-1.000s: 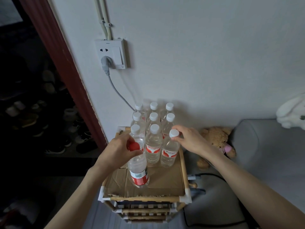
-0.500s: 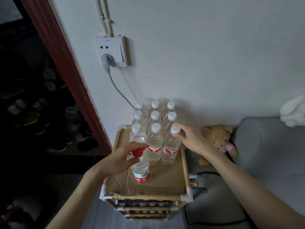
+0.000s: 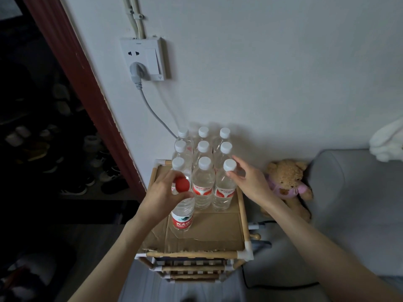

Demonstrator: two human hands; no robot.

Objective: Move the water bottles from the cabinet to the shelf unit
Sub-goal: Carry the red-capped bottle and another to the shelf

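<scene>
Bottle (image 3: 182, 211) with the red cap stands on the cardboard (image 3: 218, 227) atop the shelf unit (image 3: 244, 214), and my left hand (image 3: 162, 196) curls around its neck, fingers and thumb pinching just under the cap. My right hand (image 3: 250, 182) pinches the neck of the front-right white-capped bottle (image 3: 225, 188), 1 of 9 standing in a 3 by 3 block against the wall. A teddy bear (image 3: 287, 182) sits right of the unit, beside a grey sofa (image 3: 353, 203), with a socket (image 3: 145, 59) above.
</scene>
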